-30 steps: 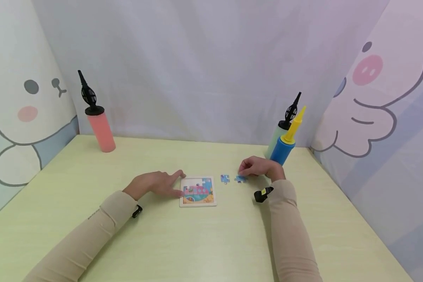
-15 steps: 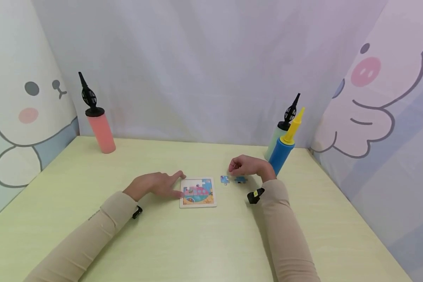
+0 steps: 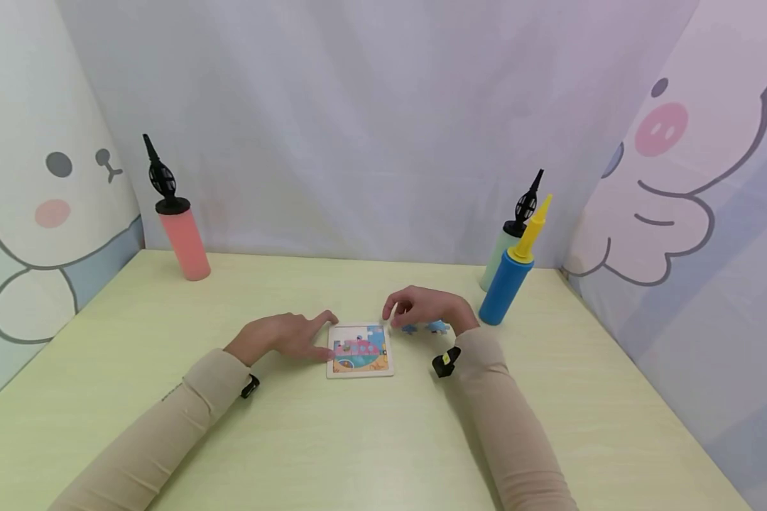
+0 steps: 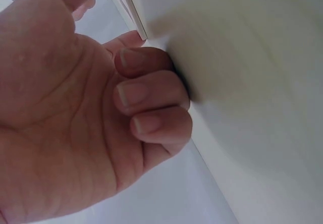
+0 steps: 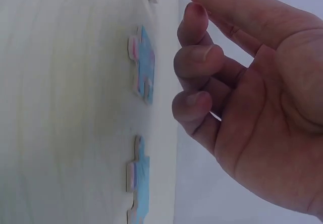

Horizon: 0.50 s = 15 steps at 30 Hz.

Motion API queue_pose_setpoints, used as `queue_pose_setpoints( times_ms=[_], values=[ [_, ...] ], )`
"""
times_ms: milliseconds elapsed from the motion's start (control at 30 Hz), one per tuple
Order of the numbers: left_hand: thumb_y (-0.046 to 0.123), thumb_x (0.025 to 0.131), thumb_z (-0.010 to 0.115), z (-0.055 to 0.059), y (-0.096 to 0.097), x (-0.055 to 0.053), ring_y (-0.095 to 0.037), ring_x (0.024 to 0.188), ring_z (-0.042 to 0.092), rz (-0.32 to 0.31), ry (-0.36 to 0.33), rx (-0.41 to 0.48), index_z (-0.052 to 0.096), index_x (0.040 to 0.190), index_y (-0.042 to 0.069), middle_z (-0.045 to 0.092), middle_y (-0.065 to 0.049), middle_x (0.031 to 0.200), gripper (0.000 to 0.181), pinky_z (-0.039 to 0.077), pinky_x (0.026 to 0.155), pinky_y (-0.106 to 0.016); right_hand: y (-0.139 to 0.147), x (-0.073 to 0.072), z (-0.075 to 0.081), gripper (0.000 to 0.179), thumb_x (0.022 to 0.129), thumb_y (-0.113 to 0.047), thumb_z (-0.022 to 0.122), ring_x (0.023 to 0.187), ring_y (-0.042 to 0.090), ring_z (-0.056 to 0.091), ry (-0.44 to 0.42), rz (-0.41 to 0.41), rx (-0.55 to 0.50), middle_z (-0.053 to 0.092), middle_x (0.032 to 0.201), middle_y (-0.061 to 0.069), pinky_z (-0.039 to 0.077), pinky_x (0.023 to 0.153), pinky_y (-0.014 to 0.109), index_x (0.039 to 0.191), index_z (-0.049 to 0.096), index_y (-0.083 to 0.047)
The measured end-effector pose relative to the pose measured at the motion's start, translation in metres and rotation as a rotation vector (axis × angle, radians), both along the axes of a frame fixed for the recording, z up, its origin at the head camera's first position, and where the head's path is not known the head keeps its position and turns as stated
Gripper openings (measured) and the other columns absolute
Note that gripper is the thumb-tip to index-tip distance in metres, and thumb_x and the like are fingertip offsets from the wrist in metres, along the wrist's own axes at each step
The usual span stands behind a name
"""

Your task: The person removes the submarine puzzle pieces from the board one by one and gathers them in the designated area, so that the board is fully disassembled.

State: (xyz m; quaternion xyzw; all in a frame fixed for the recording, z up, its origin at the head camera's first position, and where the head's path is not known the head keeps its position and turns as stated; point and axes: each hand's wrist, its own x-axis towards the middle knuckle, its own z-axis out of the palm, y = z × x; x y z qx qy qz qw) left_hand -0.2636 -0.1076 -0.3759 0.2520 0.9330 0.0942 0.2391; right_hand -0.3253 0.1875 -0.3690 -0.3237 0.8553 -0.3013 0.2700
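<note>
A white-framed jigsaw puzzle (image 3: 371,375) lies flat on the table, its picture pink and blue, with a white patch at its upper left. My left hand (image 3: 280,335) touches its left side with index finger and thumb spread apart. The other three fingers (image 4: 151,93) are bent toward the palm in the left wrist view. My right hand (image 3: 425,305) is above the frame's upper right corner, fingers loosely bent, and I see nothing held in it. Beneath that hand lie two loose puzzle pieces, a nearer one (image 5: 145,65) and a farther one (image 5: 143,181), both mostly blue.
At the back right stand a blue balloon pump (image 3: 506,287) with a yellow nozzle and a pale green pump (image 3: 498,254) behind it. A pink pump (image 3: 187,245) with a black nozzle stands at the back left. A pale curtain (image 3: 345,142) hangs behind the table.
My right hand has moved left from the farther loose piece, over the other, to the puzzle's upper right corner. Both pieces stay on the table. The left hand keeps its place.
</note>
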Motion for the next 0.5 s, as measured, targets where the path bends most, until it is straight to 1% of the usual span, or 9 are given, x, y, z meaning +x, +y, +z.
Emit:
queue_pose_setpoints(
  times_ms=[100,233,333,500],
  values=[
    [0.051,0.095,0.062,-0.001,-0.001,0.001,-0.018,0.063,0.043,0.0,0.011,0.01,0.03,0.146,0.023,0.043,-0.003,0.069,0.066,0.035,0.065,-0.035,-0.01,0.001,-0.001,0.016,0.097,-0.01,0.066,0.069,0.021,0.051,-0.009,0.025,0.041,0.061,0.08,0.005,0.042,0.064,0.03,0.113,0.068,-0.009],
    [0.051,0.094,0.062,0.0,0.0,0.001,-0.018,0.063,0.042,0.006,0.017,0.008,0.03,0.145,0.024,0.042,-0.003,0.069,0.066,0.034,0.064,-0.034,-0.018,0.003,-0.002,0.018,0.095,-0.009,0.068,0.073,0.021,0.052,-0.014,0.019,0.077,0.062,0.084,0.003,0.044,0.067,0.029,0.113,0.069,-0.01],
    [0.052,0.094,0.063,0.001,0.0,0.001,-0.018,0.063,0.041,0.012,0.016,0.007,0.03,0.145,0.025,0.041,-0.003,0.069,0.066,0.034,0.063,-0.034,-0.021,0.005,-0.001,0.019,0.096,-0.01,0.068,0.076,0.021,0.053,-0.008,0.012,0.093,0.062,0.089,0.002,0.045,0.07,0.029,0.114,0.069,-0.01],
    [0.053,0.094,0.063,0.001,0.0,0.001,-0.018,0.062,0.04,0.017,0.013,0.009,0.03,0.145,0.025,0.04,-0.002,0.069,0.067,0.033,0.062,-0.034,-0.02,0.005,-0.001,0.02,0.096,-0.011,0.068,0.075,0.02,0.053,0.006,0.002,0.108,0.062,0.088,0.001,0.045,0.069,0.028,0.115,0.069,-0.013]
  ],
)
